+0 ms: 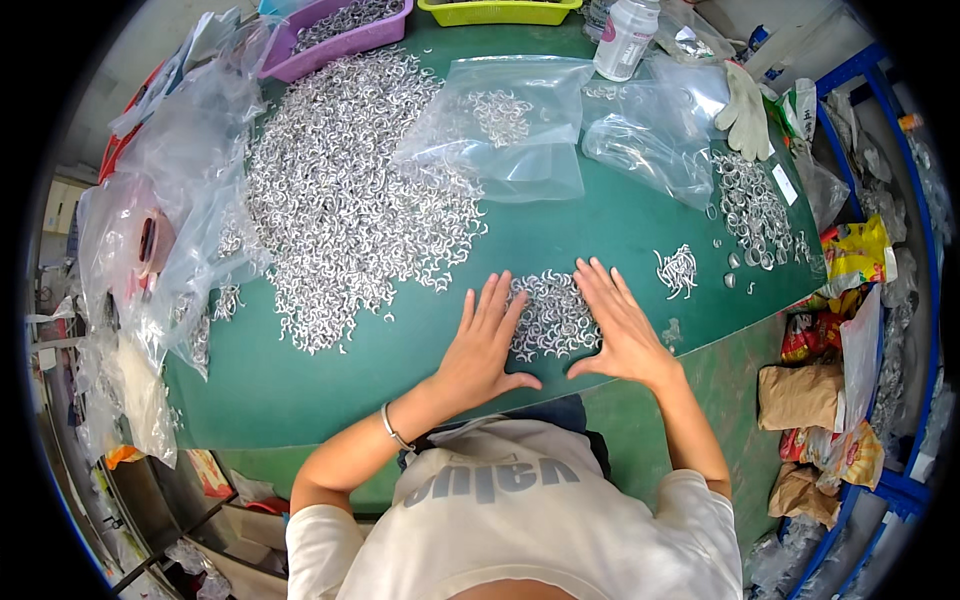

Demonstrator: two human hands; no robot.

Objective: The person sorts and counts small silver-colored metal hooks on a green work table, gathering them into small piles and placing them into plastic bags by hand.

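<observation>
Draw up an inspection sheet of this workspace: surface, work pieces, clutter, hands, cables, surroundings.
Surface: green table, metal pieces spread over parts of it.
Work pieces: small pile of curved metal pieces between the hands; large pile farther away, to the left.
Clutter: clear bag, white bottle, glove, purple tray.
Hands: left hand and right hand open, at the small pile's left and right edges.
Cables: nothing seen.
Surroundings: blue rack and brown paper bag on the right.

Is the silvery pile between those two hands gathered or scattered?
Gathered: the silvery pile forms one compact patch, with the left hand and right hand flanking it.
</observation>
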